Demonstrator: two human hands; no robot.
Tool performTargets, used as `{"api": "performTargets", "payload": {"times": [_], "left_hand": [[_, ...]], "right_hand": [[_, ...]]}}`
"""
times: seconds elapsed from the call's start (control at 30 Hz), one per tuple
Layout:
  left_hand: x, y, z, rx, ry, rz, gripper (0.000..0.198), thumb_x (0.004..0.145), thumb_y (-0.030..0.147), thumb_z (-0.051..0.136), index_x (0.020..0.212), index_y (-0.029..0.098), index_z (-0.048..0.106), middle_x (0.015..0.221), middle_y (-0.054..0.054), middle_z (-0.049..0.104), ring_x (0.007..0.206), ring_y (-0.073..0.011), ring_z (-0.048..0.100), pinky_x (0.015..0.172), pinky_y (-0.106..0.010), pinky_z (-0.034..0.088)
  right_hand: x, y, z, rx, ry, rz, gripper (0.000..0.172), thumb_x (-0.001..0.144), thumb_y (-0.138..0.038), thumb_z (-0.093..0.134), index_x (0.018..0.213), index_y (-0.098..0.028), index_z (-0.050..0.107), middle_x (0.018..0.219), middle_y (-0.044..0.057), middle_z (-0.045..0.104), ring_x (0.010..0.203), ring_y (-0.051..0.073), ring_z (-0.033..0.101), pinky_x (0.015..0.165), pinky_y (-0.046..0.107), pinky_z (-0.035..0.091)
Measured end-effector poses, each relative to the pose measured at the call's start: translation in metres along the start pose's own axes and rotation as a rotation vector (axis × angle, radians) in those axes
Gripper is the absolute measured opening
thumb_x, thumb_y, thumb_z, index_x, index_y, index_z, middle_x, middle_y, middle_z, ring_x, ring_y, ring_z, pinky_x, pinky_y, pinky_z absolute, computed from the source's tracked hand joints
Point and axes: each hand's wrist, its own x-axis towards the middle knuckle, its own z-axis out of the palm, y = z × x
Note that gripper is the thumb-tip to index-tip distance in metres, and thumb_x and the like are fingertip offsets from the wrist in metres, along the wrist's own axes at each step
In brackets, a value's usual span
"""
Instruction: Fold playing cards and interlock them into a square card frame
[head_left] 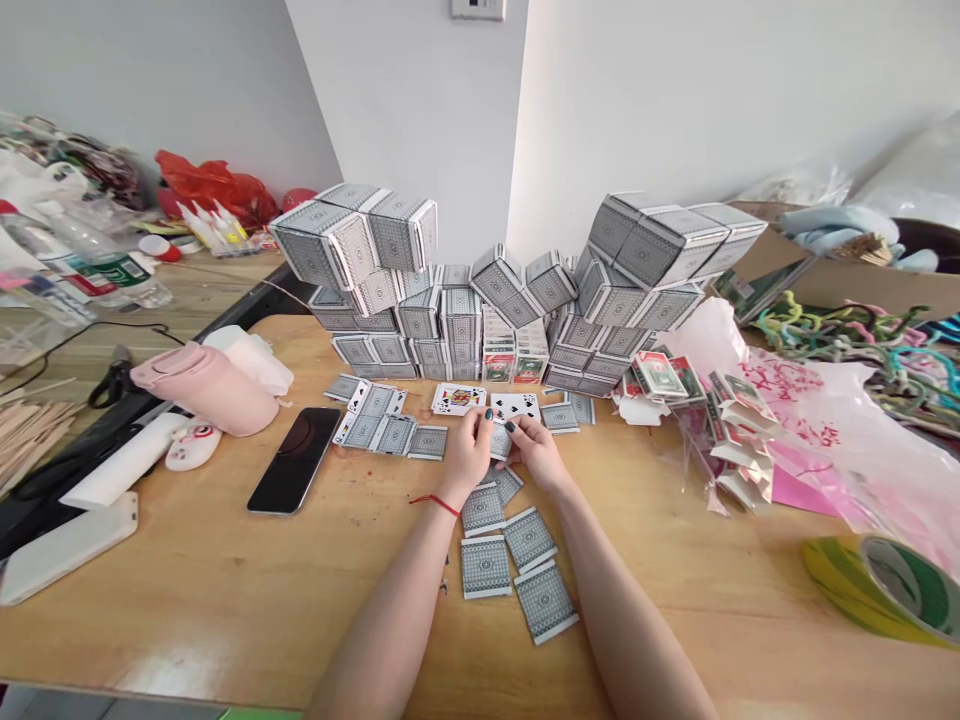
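Both my left hand [471, 446] and my right hand [535, 452] pinch a playing card [500, 440] between them at the middle of the table. Two face-up cards, a jack-like picture card [459, 399] and a spades card [517, 403], lie just beyond my fingers. Below my wrists are several folded grey-backed cards [484, 566]. More folded cards [375, 415] lie to the left. Behind stands a structure of card cubes [375, 240], its right side also built of cubes [660, 240]. Red and green card boxes [514, 366] sit in its centre.
A black phone [294, 462], a pink pouch-like roll [206, 390] and a white mouse [193, 445] are on the left. On the right are opened card boxes [739, 440], a plastic bag [817, 410] and a yellow tape roll [840, 585].
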Motion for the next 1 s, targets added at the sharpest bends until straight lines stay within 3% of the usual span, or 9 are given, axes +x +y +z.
{"api": "performTargets", "payload": {"times": [0.2, 0.47, 0.73, 1.0], "left_hand": [[0.0, -0.002, 0.0, 0.124, 0.021, 0.038, 0.022, 0.085, 0.028, 0.036, 0.073, 0.019, 0.051, 0.061, 0.0, 0.052, 0.055, -0.0126, 0.048, 0.051, -0.022, 0.033], [-0.005, 0.006, 0.0, 0.165, 0.02, 0.054, 0.02, 0.084, 0.029, 0.037, 0.07, 0.019, 0.047, 0.059, 0.0, 0.05, 0.053, -0.0122, 0.046, 0.05, -0.022, 0.029], [-0.006, 0.006, 0.005, 0.057, 0.025, -0.075, 0.032, 0.083, 0.038, 0.038, 0.059, 0.018, 0.041, 0.05, 0.003, 0.041, 0.048, -0.0099, 0.038, 0.048, -0.021, 0.025], [-0.009, 0.015, 0.009, -0.12, -0.008, -0.176, 0.028, 0.08, 0.035, 0.041, 0.057, 0.018, 0.04, 0.05, 0.003, 0.042, 0.047, -0.009, 0.039, 0.045, -0.019, 0.027]], "right_hand": [[0.001, 0.003, 0.006, -0.032, -0.036, 0.022, 0.03, 0.07, -0.051, 0.055, 0.075, -0.022, 0.045, 0.049, -0.005, 0.054, 0.037, 0.013, 0.051, 0.035, 0.026, 0.044], [0.003, 0.004, 0.002, -0.015, -0.049, 0.053, 0.032, 0.07, -0.051, 0.056, 0.073, -0.022, 0.045, 0.04, -0.006, 0.051, 0.033, 0.014, 0.049, 0.032, 0.023, 0.039], [0.002, 0.008, 0.012, -0.15, 0.153, -0.088, 0.035, 0.074, -0.055, 0.049, 0.067, -0.021, 0.042, 0.036, -0.009, 0.041, 0.027, 0.008, 0.035, 0.028, 0.02, 0.026], [0.004, 0.008, 0.013, -0.238, 0.214, -0.044, 0.042, 0.073, -0.061, 0.043, 0.068, -0.02, 0.047, 0.041, -0.005, 0.046, 0.033, 0.011, 0.043, 0.032, 0.023, 0.036]]}}
